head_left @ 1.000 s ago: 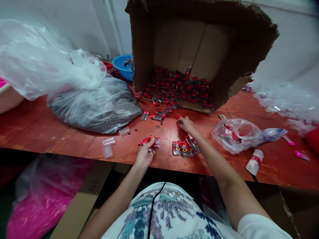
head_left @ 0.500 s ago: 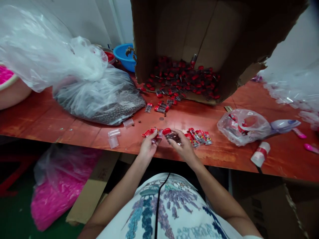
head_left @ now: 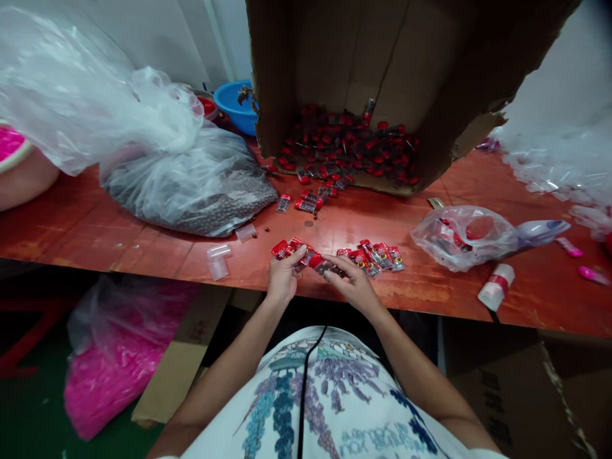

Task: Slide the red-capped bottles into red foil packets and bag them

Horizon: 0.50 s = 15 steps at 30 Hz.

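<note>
At the table's (head_left: 95, 236) near edge I see the left hand (head_left: 282, 280) clenched round a fan of red packets (head_left: 289, 247), while the right hand (head_left: 351, 287) pinches a single packet (head_left: 326, 268) close against them. A row of packets (head_left: 373, 255) lies just right of the hands. Behind them a tipped cardboard box (head_left: 335, 64) spills loose pieces toward me. A bulging plastic bag (head_left: 191, 185) crowds the left, and a small clear bag (head_left: 463, 236) sits right.

You're in a small packing workshop: a torn cardboard box (head_left: 382, 70) of red-capped packets (head_left: 349, 150) beyond your hands, bulk plastic bags (head_left: 143, 140) on the desk (head_left: 71, 229).
</note>
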{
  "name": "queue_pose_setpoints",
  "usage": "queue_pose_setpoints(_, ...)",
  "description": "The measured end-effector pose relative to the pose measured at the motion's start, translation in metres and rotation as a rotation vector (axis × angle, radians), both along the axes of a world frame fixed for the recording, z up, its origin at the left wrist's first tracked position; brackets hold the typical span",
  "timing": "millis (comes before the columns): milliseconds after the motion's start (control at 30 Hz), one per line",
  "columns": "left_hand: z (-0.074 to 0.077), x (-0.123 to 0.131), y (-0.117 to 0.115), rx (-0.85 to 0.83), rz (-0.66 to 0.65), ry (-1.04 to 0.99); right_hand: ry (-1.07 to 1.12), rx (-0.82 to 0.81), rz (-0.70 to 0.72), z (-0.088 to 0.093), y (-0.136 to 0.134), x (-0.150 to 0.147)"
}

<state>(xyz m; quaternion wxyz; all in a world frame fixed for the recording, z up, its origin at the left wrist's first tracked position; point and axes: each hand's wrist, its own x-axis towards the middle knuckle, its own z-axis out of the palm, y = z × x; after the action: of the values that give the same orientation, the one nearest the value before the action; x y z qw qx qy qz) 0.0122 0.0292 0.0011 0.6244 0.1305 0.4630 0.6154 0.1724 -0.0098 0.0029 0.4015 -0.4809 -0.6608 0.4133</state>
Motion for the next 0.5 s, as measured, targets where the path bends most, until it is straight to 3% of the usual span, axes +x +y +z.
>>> queue_pose_setpoints(133,0.0027,0.0014,-0.0027,0.078,-0.021,0.054,-0.006,0.039,0.009,0.0037,-0.0036,0.0009)
queue_pose_setpoints(267,0.0039,0.0016,-0.0028,0.133,-0.019,0.049,0.014,0.004,-0.074,0.0008,-0.0066,-0.0019)
queue_pose_setpoints(500,0.0026,-0.0002,-0.0014,0.071,0.01,0.036,0.041,-0.016,-0.075,0.0055,-0.0108,-0.0055)
